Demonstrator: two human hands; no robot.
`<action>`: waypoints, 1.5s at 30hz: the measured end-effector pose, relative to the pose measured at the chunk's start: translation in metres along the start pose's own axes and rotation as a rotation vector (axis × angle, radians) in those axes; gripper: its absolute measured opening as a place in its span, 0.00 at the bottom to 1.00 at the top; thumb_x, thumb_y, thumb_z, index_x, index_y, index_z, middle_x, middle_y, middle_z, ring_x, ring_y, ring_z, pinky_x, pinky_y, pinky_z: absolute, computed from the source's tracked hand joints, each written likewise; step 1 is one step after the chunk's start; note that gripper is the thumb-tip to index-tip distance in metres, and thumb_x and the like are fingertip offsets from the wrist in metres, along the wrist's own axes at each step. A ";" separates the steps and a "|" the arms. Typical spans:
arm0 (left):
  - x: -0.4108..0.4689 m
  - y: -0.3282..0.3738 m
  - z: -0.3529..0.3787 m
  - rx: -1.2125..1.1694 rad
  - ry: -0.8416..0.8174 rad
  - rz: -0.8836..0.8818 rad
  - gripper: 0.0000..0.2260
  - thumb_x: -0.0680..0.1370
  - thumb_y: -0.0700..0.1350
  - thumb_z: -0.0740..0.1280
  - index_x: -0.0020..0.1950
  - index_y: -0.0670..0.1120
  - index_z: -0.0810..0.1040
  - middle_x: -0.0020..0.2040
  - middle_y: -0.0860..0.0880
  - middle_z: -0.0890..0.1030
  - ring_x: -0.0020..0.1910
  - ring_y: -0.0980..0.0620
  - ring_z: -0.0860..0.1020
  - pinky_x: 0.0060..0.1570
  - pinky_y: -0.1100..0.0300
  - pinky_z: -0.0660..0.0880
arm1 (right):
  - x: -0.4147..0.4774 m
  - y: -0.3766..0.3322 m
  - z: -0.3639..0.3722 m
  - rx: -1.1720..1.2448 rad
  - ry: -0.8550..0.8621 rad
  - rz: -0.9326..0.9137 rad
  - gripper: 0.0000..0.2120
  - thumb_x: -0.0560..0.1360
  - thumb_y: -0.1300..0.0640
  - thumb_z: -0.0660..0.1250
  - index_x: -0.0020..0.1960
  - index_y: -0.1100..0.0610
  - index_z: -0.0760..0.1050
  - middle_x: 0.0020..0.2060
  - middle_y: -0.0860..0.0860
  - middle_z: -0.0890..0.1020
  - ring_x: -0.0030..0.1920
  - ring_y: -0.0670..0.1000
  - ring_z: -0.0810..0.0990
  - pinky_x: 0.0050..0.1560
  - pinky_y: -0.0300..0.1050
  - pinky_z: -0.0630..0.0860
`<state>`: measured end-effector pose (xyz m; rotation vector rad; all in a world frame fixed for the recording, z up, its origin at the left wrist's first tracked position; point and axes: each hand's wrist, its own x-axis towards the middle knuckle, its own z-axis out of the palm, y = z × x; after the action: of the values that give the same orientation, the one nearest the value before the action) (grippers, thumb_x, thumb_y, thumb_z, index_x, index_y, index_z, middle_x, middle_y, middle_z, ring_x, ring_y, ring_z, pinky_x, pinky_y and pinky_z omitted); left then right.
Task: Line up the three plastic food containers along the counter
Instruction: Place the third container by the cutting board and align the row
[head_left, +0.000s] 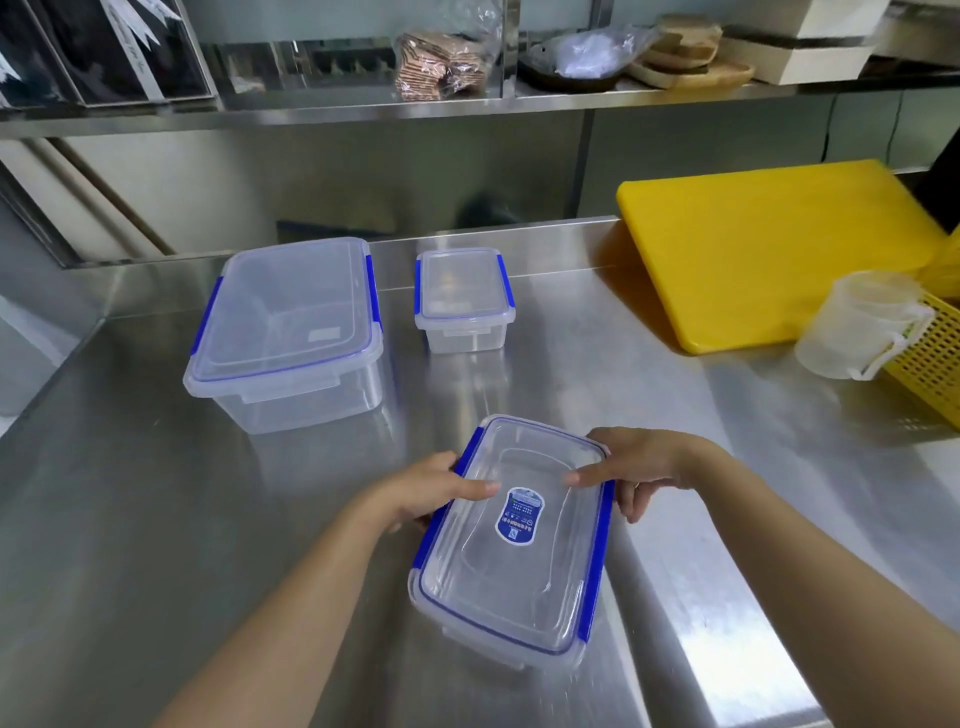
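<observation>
Both hands grip the medium container (511, 540) at the near edge of the worktop (130, 519): the left hand (436, 488) and the right hand (631, 470) press its long sides, thumbs on the lid. It looks empty, so light and stiff, but the smooth plastic may slip. Holding the sides is safe. The large container (285, 332) and the small container (462, 299) stand further back, apart.

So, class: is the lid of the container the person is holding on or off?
On. The clear lid covers the held container, its blue-sealed rim seated all round.
</observation>
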<state>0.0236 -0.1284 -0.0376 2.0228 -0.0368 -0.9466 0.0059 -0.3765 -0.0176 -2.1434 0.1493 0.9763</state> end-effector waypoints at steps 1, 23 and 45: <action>0.000 -0.002 0.004 -0.043 0.022 0.008 0.21 0.72 0.54 0.70 0.60 0.47 0.72 0.51 0.50 0.81 0.46 0.52 0.81 0.42 0.58 0.77 | 0.001 0.002 0.001 0.055 0.040 -0.023 0.23 0.70 0.43 0.69 0.60 0.52 0.68 0.47 0.54 0.83 0.35 0.52 0.82 0.43 0.49 0.82; -0.029 -0.001 0.039 0.664 -0.126 0.069 0.67 0.57 0.59 0.79 0.66 0.59 0.20 0.62 0.52 0.16 0.67 0.44 0.24 0.73 0.43 0.36 | -0.023 0.030 0.018 -0.299 -0.091 -0.105 0.68 0.59 0.49 0.80 0.67 0.40 0.21 0.73 0.45 0.32 0.75 0.49 0.37 0.75 0.52 0.52; 0.067 0.072 0.061 0.415 0.161 0.368 0.40 0.69 0.55 0.73 0.75 0.58 0.54 0.78 0.56 0.43 0.76 0.54 0.51 0.73 0.54 0.56 | -0.019 0.060 -0.083 -0.016 0.212 -0.152 0.42 0.71 0.56 0.71 0.73 0.44 0.46 0.62 0.41 0.65 0.59 0.45 0.65 0.63 0.42 0.65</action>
<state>0.0546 -0.2390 -0.0457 2.3540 -0.5376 -0.5715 0.0188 -0.4789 -0.0053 -2.2345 0.0802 0.6646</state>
